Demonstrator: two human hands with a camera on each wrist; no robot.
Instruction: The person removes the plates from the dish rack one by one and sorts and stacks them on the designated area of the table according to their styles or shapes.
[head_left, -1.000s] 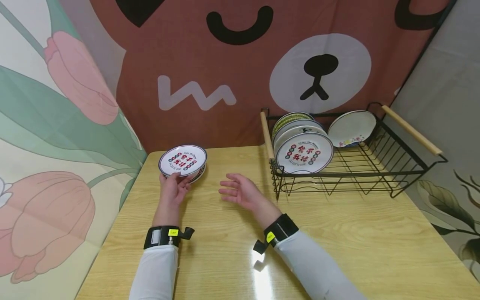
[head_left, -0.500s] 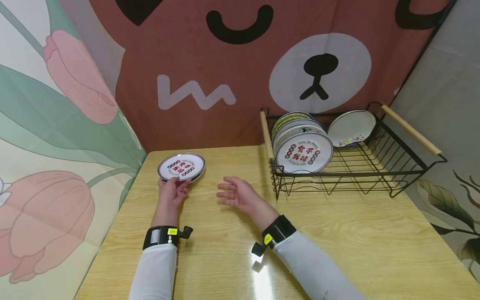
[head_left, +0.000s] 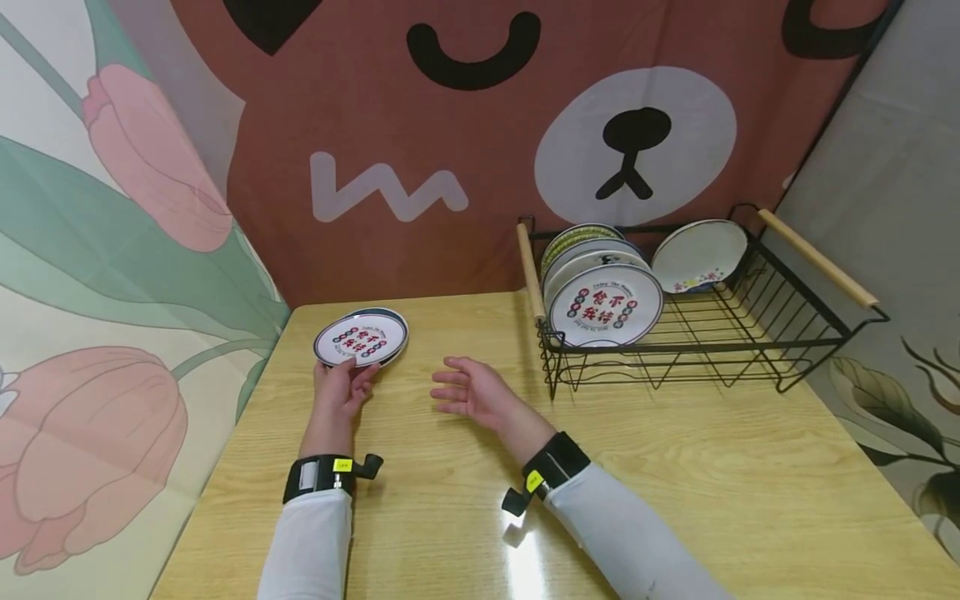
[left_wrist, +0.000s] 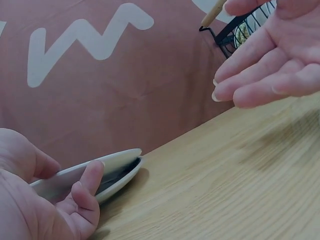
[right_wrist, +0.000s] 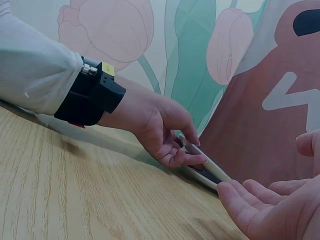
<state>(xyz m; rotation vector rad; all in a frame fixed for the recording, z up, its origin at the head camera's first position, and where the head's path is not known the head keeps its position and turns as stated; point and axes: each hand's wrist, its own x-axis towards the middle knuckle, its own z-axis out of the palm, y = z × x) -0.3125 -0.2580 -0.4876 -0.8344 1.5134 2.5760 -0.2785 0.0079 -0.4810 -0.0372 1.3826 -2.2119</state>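
Note:
A white plate [head_left: 362, 337] with red characters and a dark rim lies on a second plate at the table's far left. My left hand [head_left: 347, 373] pinches its near rim, thumb on top and fingers underneath. In the left wrist view the top plate [left_wrist: 102, 167] is still tipped slightly above the lower one, held by my left hand [left_wrist: 65, 195]. My right hand [head_left: 452, 387] hovers open just above the table, right of the plates, palm turned toward them. In the right wrist view the left hand [right_wrist: 172, 142] grips the plate's edge [right_wrist: 210, 172].
A black wire dish rack [head_left: 757, 350] with wooden handles stands at the back right of the wooden table [head_left: 675, 467]. It holds several upright plates [head_left: 606, 304]. Printed cloth walls close in the left, back and right sides.
My left hand has lowered the raised, tilted plate down onto the plate beneath it. My right hand stayed open and drifted slightly toward me.

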